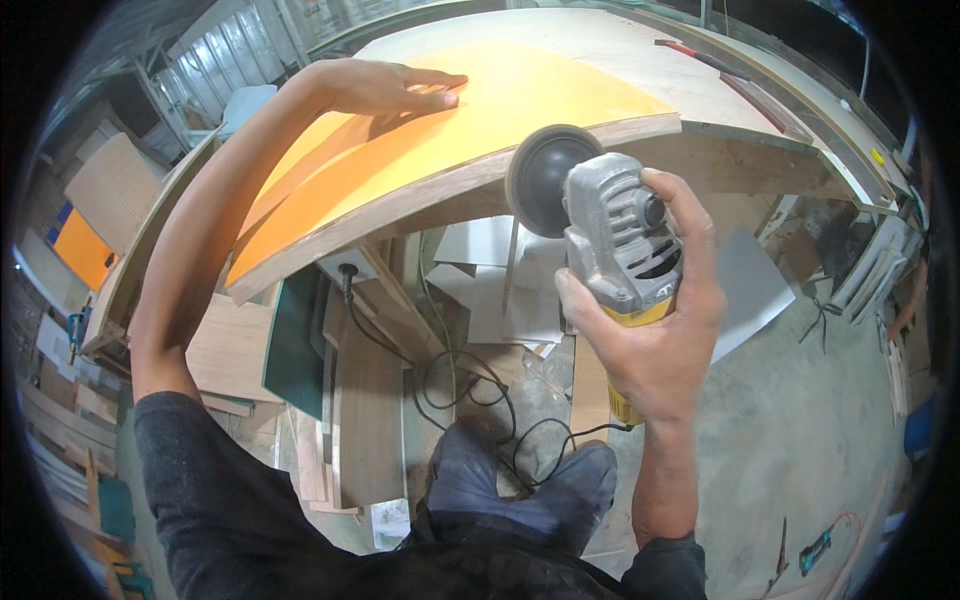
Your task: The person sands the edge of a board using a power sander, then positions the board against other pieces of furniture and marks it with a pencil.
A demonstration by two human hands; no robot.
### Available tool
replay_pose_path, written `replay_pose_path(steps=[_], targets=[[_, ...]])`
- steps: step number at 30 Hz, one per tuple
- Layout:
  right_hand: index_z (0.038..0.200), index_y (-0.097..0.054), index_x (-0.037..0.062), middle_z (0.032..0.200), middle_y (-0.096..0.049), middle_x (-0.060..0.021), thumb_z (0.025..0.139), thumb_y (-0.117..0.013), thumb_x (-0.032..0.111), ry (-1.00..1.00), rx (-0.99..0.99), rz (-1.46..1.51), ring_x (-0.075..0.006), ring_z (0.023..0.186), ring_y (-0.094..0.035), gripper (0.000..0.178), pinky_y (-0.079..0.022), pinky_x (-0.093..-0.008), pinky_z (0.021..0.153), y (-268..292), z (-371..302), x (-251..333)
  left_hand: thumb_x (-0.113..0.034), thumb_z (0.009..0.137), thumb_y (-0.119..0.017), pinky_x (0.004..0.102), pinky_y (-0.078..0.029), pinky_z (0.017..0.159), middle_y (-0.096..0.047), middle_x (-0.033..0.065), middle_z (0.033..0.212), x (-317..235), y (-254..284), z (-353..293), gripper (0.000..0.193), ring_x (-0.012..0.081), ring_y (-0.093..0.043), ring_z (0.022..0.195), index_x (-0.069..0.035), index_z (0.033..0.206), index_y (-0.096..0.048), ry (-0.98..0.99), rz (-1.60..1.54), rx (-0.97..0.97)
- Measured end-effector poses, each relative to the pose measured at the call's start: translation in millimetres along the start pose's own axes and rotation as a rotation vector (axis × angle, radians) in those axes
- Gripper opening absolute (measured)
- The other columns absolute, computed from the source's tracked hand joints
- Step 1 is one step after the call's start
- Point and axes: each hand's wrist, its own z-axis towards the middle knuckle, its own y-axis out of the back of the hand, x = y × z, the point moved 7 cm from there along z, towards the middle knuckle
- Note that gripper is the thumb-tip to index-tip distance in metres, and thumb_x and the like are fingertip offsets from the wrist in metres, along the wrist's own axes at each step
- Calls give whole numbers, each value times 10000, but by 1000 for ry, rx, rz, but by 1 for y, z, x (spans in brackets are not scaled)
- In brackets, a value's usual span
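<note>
My right hand (655, 330) is wrapped round a yellow and grey angle grinder (622, 235), its thumb and forefinger on either side of the body. The grinder's round dark disc (553, 178) stands at the front edge of an orange-faced wooden panel (520, 95); I cannot tell whether it touches the wood. Across the panel's top, toward its far left, rests my left hand (385, 90), fingers stretched out and holding nothing. A black cord (590, 432) runs from the grinder's lower end.
The panel lies on a pale workbench (600, 40). A red-and-black hammer (700, 58) is at its far right. Below, the cord loops by a socket (348, 270) beside upright boards (370, 400). A teal power tool (815, 552) lies on the floor at lower right.
</note>
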Motion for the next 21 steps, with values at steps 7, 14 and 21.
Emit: replay_pose_path(steps=[7, 14, 21], targets=[[1370, -570, 76, 1208, -665, -136, 688, -845, 98, -97, -9, -25, -232, 1083, -674, 736, -546, -355, 944, 24, 11, -16, -810, 928, -378, 639, -254, 1220, -381, 138, 1639, -1, -2, 12, 839, 396, -356, 1502, -303, 1598, -381, 4, -47, 67], [1403, -565, 165, 1230, -634, -151, 702, -845, 160, -32, 98, -42, -303, 1045, -701, 754, -591, -400, 877, 1, 1, 11, -750, 988, -361, 602, -286, 1218, -525, 172, 1514, -17, 20, 57, 769, 367, -423, 1457, -274, 1590, -405, -216, -70, 18], [1389, -554, 71, 1223, -645, -151, 678, -873, 106, -83, 138, -59, -267, 1072, -674, 780, -548, -367, 914, -5, -6, 3, -810, 945, -403, 493, -274, 1240, -502, 175, 1550, -40, 14, 74, 842, 339, -450, 1449, -273, 1593, -409, -88, -70, 1]])
